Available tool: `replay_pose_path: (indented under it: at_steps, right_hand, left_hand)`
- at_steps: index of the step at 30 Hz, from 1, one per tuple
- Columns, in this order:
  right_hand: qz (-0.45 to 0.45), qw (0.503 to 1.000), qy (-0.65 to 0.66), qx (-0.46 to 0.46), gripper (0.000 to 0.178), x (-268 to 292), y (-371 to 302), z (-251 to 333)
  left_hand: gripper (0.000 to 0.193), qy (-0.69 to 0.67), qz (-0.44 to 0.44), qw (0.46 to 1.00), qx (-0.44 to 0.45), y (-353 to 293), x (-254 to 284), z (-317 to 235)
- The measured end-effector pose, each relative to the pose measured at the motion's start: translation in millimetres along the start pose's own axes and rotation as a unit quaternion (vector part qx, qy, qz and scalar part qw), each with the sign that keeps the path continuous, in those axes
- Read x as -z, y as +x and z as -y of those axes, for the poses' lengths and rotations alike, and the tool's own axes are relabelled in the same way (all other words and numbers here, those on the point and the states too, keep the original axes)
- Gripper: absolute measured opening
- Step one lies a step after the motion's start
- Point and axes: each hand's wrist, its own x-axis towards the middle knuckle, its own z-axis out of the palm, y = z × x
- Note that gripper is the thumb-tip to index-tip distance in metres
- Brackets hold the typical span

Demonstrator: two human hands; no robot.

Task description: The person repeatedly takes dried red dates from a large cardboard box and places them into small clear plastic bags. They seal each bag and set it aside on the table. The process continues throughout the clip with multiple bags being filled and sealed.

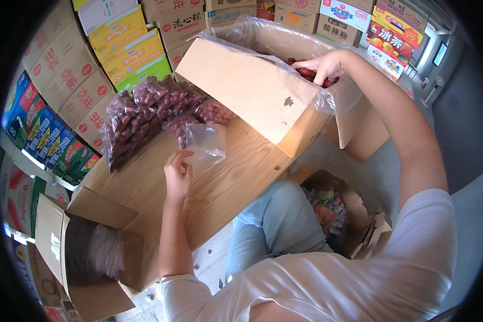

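My right hand (330,65) reaches over the side of a large cardboard box (247,86) with a clear plastic liner (341,99). Its fingers and thumb curl around red dates (307,73) inside; some fingertips are hidden among them. Over the wooden table, my left hand (178,174) has its fingers bent, with a gap between index finger and thumb. The index fingertip lies at the edge of a clear plastic bag (206,145), seemingly touching it. Just behind that bag, more dates (183,127) show through plastic; whether they lie in the same bag I cannot tell.
Filled bags of dates (139,115) are piled on the wooden table (239,155). An open carton of flat plastic bags (99,249) stands at lower left. Beside my knee, a round container (354,206) holds crumpled wrappers. Stacked cartons (75,91) line the back and left.
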Motion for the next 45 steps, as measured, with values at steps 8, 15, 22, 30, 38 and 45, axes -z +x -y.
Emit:
replay_pose_path:
  at_steps: [8, 15, 22, 30, 38, 45]
  right_hand:
    - [-0.015, 0.999, -0.029, -0.020, 0.101, 2, 0, -4]
    - [-0.129, 0.974, -0.181, 0.036, 0.100, -4, 23, -17]
    - [-0.204, 0.903, -0.374, 0.056, 0.090, -4, 32, -22]
    - [-0.223, 0.927, -0.301, 0.008, 0.052, -14, 37, -11]
    - [-0.295, 0.936, -0.179, -0.074, 0.060, -15, 53, -10]
    - [-0.273, 0.944, -0.179, -0.059, 0.075, -12, 50, -16]
  left_hand:
    - [0.030, 0.023, 0.085, 0.996, -0.010, 35, 31, -55]
    - [0.029, 0.039, 0.128, 0.991, 0.004, 45, 67, -100]
    - [0.028, 0.043, 0.120, 0.992, -0.018, 45, 67, -104]
    - [0.029, 0.064, 0.152, 0.986, -0.002, 42, 67, -103]
    - [0.030, 0.064, 0.157, 0.985, -0.017, 39, 65, -109]
    - [0.030, 0.065, 0.148, 0.986, -0.033, 39, 63, -106]
